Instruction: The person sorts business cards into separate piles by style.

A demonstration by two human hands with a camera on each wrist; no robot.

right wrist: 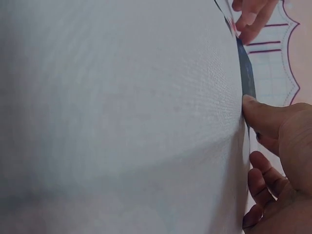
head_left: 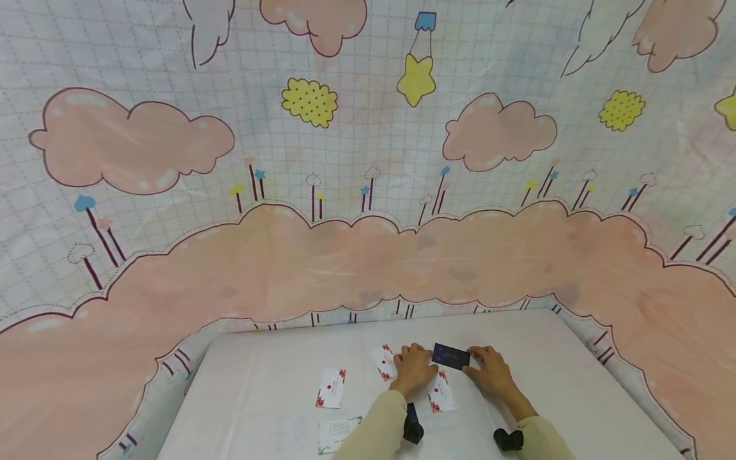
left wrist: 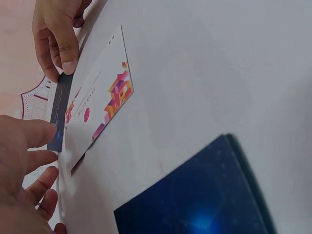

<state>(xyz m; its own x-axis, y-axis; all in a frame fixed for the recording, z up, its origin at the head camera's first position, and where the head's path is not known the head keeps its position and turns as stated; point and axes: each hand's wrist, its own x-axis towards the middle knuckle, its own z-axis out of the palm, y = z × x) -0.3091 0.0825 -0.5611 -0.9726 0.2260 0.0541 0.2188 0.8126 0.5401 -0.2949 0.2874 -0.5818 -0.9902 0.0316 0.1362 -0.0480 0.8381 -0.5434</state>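
Observation:
A dark blue card [head_left: 451,356] lies crosswise between my two hands toward the back of the table. At its left end, my left hand [head_left: 413,369] holds the edge between thumb and index finger, the other fingers bent. My right hand [head_left: 492,372] pinches the right end with thumb and fingers. Just in front of the dark card, a white card [head_left: 441,393] with red and orange printed decoration lies on the table. Another white card [head_left: 383,361] lies left of it, partly behind my left hand. A stack of dark blue cards [left wrist: 195,195] sits below my left wrist.
Farther left lie a third decorated white card [head_left: 330,388] and a white card with a printed box [head_left: 336,434], partly covered by my left sleeve. The white table [head_left: 247,383] reaches back to a patterned cloth [head_left: 402,262] hanging behind and around it.

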